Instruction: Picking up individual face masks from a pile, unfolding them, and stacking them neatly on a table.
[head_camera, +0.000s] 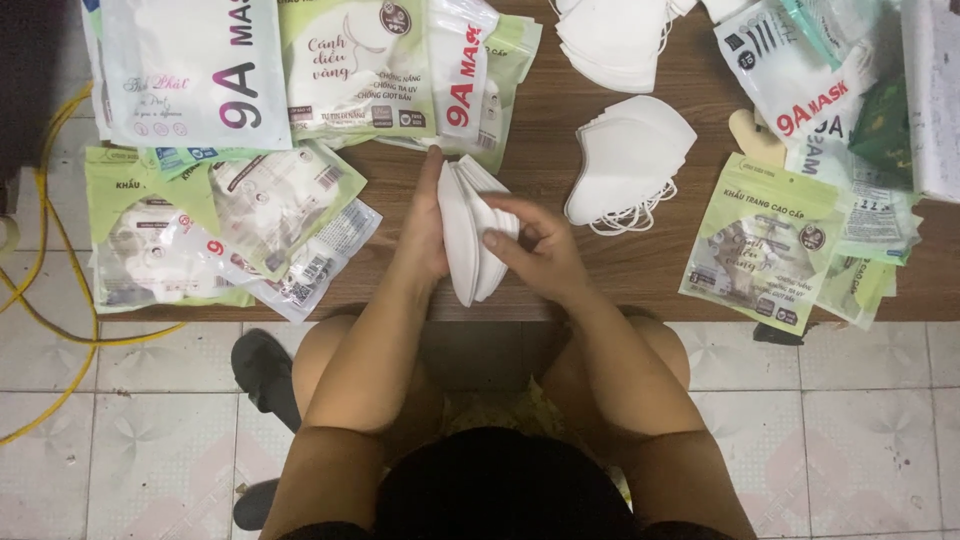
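**A:** Head view, what's each hand doing?

**B:** Left hand (425, 235) lies flat along the left side of a stack of white masks (472, 240), fingers straight and pointing to 12 o'clock. Right hand (535, 250) is curled round the stack's right side, thumb on top. Stack is held on edge just over the near rim of the brown wooden surface (560, 130), dead centre.

**A:** What's about?

**B:** Loose pile of white masks (625, 160) at 2 o'clock, another pile (610, 40) at 12. Green mask packets (765, 240) at 3 o'clock, more packets (230, 230) at 9. Yellow cable (45, 290) on the tiled floor (850, 430), far left.
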